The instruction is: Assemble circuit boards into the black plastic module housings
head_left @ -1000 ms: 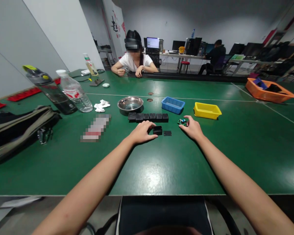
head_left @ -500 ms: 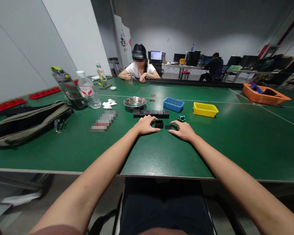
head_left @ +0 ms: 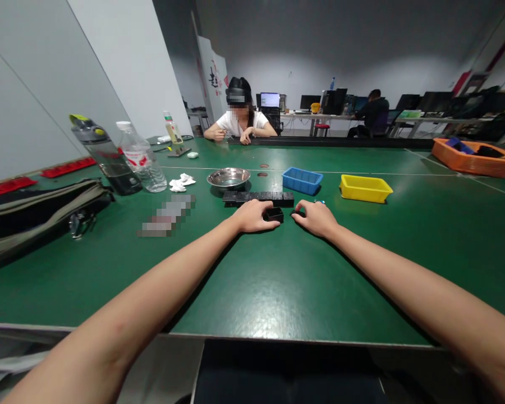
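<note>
My left hand (head_left: 252, 217) rests on the green table with its thumb and fingers closed around a small open-topped black box (head_left: 275, 215). Just to the right, my right hand (head_left: 317, 219) pinches a flat black plate (head_left: 297, 213) between thumb and fingertips; most of the plate is hidden by the fingers. A small circuit board (head_left: 320, 202) lies behind the right hand, nearly all covered by it. Beyond the left hand stands a row of black boxes (head_left: 258, 197).
Behind the row are a steel bowl (head_left: 229, 178), a blue bin (head_left: 302, 179) and a yellow bin (head_left: 366, 188). An orange basket (head_left: 475, 157) sits far right. Bottles (head_left: 142, 160), crumpled tissue (head_left: 182, 182) and a bag (head_left: 46, 219) lie left. Another person (head_left: 240, 115) sits opposite.
My left hand has closed in on the black box. The right hand has taken hold of the flat black plate and now covers most of the circuit board. The camera view has shifted closer.
</note>
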Demonstrator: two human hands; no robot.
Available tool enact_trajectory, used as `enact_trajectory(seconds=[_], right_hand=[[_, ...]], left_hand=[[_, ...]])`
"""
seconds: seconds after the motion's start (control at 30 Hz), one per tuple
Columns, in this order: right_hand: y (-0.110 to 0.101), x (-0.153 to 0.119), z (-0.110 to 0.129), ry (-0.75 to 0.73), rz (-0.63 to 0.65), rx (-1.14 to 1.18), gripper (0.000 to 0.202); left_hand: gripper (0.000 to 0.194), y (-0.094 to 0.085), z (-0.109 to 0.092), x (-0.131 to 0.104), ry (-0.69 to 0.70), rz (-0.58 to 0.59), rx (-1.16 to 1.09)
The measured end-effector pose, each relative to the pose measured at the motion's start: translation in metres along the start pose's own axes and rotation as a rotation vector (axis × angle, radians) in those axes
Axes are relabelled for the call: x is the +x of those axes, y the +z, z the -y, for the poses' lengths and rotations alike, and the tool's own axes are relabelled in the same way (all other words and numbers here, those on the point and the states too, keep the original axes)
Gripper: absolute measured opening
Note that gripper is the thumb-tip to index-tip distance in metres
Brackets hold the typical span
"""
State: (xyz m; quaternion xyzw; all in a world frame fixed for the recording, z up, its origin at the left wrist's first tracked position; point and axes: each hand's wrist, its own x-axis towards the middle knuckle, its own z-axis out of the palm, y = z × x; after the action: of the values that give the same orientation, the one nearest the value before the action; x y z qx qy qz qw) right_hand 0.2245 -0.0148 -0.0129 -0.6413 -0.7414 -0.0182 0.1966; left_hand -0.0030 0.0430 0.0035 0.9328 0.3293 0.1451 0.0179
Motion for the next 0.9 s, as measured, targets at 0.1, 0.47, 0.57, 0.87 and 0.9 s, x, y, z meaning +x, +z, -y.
enact_trajectory(seconds=[0.1,0.47,0.57,0.87,0.9], right_hand=[[0.003,0.002,-0.002,-0.070,-0.034,0.070,0.023],[0.003,-0.012,0.022,-0.313,-0.069,0.564,0.051],[0.002,-0.016,0.026,-0.329,-0.072,0.624,0.049],[0.006,-0.009,0.019,-0.131,-0.111,1.077,0.036],[0.007,-0.008,0.019,-0.075,-0.107,1.142,0.036]], left_hand=[[0.039,0.000,0.001,-0.001,0.032,-0.016,0.035],[0.039,0.010,-0.007,0.000,0.150,-0.192,0.124],[0.042,0.010,-0.008,-0.001,0.216,-0.205,0.117],[0.040,0.008,-0.011,-0.001,0.059,-0.246,-0.113],[0.045,0.009,-0.011,-0.001,0.056,-0.270,-0.137]])
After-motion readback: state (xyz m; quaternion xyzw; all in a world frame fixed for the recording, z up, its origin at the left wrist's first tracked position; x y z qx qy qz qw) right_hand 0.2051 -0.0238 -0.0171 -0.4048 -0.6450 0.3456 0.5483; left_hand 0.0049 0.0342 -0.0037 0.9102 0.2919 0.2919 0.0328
